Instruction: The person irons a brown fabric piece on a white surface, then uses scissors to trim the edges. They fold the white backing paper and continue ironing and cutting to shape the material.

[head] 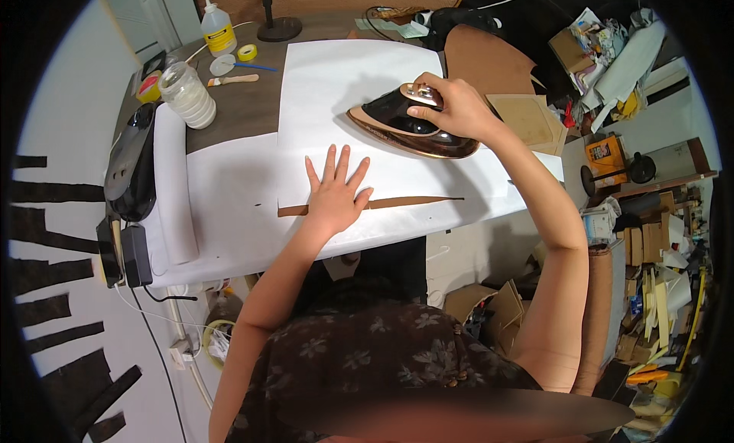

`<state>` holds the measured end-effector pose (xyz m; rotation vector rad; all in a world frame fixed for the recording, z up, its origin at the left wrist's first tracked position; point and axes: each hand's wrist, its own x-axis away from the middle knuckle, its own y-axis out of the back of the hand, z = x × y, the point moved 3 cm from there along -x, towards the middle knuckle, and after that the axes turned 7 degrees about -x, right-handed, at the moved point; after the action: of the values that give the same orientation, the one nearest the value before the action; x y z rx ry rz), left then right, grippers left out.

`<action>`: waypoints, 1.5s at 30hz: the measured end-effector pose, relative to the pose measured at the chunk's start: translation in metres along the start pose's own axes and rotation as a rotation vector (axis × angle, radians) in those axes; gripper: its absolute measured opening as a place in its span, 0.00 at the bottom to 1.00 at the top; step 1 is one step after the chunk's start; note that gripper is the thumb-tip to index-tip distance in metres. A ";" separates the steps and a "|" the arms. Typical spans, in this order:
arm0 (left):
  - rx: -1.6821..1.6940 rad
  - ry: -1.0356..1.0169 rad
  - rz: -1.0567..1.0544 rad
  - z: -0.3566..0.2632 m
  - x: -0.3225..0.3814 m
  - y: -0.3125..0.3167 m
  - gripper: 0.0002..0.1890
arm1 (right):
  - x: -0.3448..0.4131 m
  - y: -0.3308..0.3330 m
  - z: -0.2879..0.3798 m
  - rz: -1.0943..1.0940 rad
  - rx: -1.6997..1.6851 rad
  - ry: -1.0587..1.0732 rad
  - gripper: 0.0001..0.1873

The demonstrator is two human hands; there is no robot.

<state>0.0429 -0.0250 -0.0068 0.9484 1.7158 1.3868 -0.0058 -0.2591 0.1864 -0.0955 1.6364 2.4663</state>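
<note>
My right hand (456, 107) grips the handle of a black and copper-coloured clothes iron (401, 125), whose sole rests on a large white sheet (338, 93). The iron's tip points left. My left hand (335, 199) lies palm down with fingers spread, over the sheet's lower edge and a narrow brown strip (416, 201) that shows along it. What the sheet covers is hidden. Another white sheet (229, 185) spreads under these across the near part of the table. To the left lies a roll of white material (175, 202).
At the back left stand a glue bottle (218, 30), a plastic jar (189, 96), a brush (234, 80) and yellow tape (247, 52). A black device (132, 162) sits at the left edge. Brown leather-like pieces (481, 59) lie back right. Scraps and cardboard (651, 242) crowd the right.
</note>
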 end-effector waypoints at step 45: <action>-0.011 -0.056 -0.085 0.001 -0.006 0.025 0.34 | 0.085 -0.025 -0.051 0.076 0.161 0.114 0.28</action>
<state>0.0495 -0.0263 0.0177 0.8894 1.6854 1.3012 -0.0870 -0.2866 0.1312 -0.1580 1.9126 2.4127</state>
